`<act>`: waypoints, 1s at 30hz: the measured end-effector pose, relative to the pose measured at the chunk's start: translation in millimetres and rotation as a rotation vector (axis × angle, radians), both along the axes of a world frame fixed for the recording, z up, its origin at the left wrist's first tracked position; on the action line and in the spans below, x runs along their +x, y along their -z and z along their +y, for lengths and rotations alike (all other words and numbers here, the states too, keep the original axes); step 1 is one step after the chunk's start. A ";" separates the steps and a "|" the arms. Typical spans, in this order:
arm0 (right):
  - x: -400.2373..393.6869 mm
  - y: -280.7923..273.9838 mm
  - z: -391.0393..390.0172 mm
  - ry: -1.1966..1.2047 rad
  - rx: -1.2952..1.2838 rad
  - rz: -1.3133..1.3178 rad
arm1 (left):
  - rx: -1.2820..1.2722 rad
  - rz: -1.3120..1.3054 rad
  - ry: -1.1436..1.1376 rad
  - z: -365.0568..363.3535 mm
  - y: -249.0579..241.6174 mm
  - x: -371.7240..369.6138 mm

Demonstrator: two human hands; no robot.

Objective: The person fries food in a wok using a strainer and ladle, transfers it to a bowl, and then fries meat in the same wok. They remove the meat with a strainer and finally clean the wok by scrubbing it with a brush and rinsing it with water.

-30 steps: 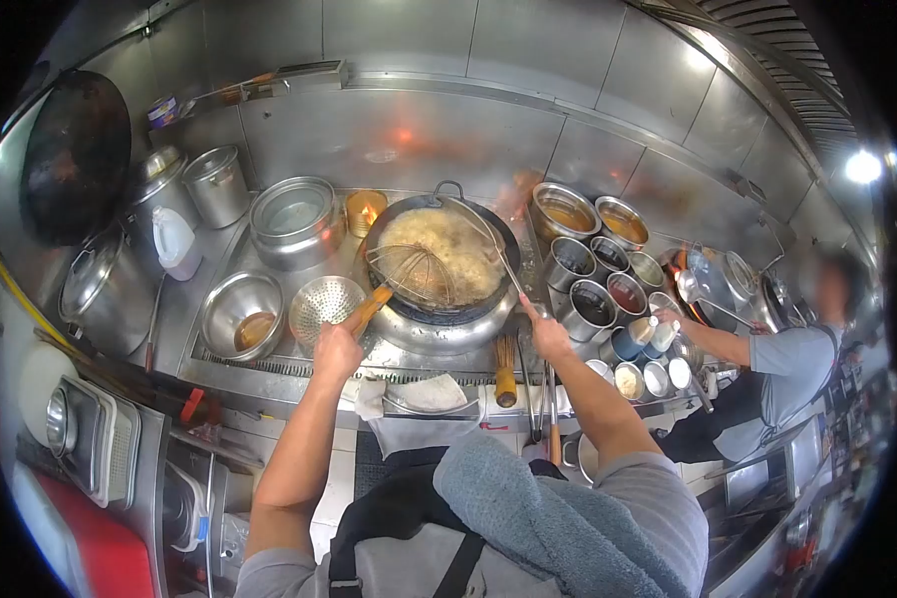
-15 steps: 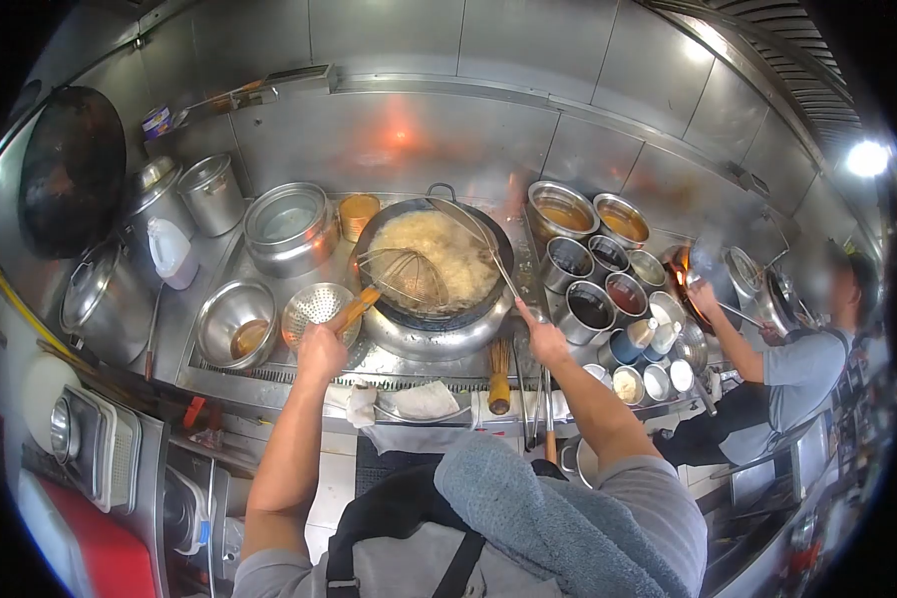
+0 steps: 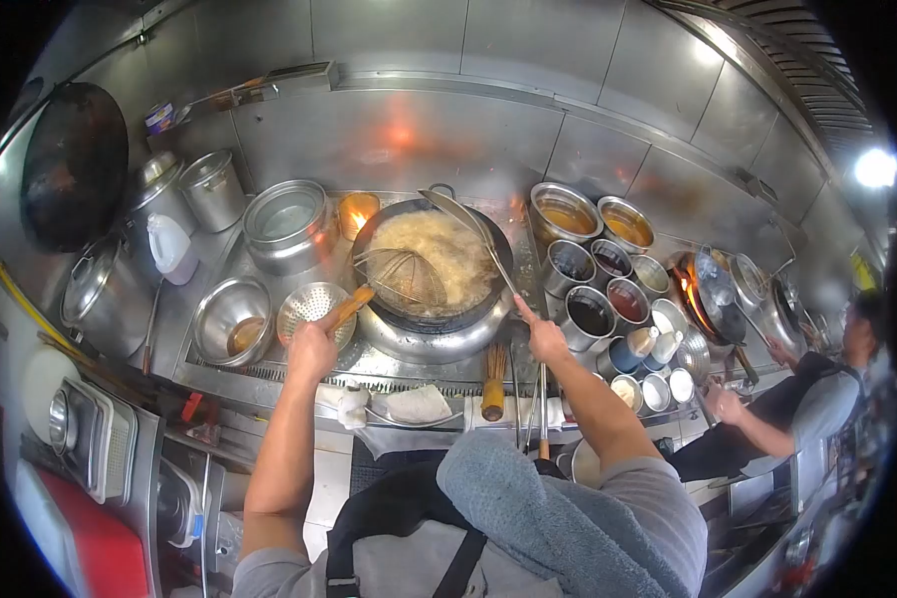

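My left hand [image 3: 312, 351] is closed round the wooden handle of a wire spider strainer [image 3: 407, 276], whose basket lies in the bubbling, pale oil [image 3: 439, 234] of the big wok [image 3: 503, 264]. In my right hand [image 3: 545, 339] is the handle of a long-handled scoop [image 3: 457, 211] with a broad, shallow metal head. That head is tilted nearly edge-on over the wok's far side; whether it has holes cannot be made out. Beneath my left hand, a perforated metal bowl [image 3: 314, 299] sits on the stove top. A bamboo brush [image 3: 493, 387] stands upright between my arms at the stove's front edge.
Pots of sauces [image 3: 589, 314] and small seasoning tubs [image 3: 657, 391] crowd the right side. On the left stand a steel bowl [image 3: 232, 324] and a lidded pot [image 3: 289, 227]. A co-worker [image 3: 802, 409] works at a flaming wok [image 3: 710, 299] farther right.
The spider strainer and the scoop's head have shifted slightly left. The co-worker has leaned back from the stove and lowered one arm. The tin behind my wok glows brighter.
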State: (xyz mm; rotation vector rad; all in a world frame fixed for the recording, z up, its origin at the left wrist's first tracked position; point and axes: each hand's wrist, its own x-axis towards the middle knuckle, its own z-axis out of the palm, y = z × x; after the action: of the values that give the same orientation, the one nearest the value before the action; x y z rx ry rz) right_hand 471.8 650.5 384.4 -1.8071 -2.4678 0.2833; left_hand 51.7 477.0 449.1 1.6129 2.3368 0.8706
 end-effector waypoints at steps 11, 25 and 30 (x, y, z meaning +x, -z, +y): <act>22.0 1.2 12.9 0.058 -0.077 -0.033 | 0.041 -0.050 -0.012 -0.7 -9.3 7.6; -1.3 -16.6 7.1 -0.009 0.005 -0.098 | -0.049 -0.033 0.026 -29.9 23.7 0.7; -6.0 -31.2 -4.3 -0.009 -0.054 -0.137 | -0.065 0.011 0.117 -55.6 -24.2 7.2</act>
State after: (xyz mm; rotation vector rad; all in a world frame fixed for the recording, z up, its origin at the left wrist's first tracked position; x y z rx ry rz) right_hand 465.8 646.2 415.6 -1.8976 -2.5834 0.2359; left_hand 58.9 421.3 473.3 1.7126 2.2270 0.7558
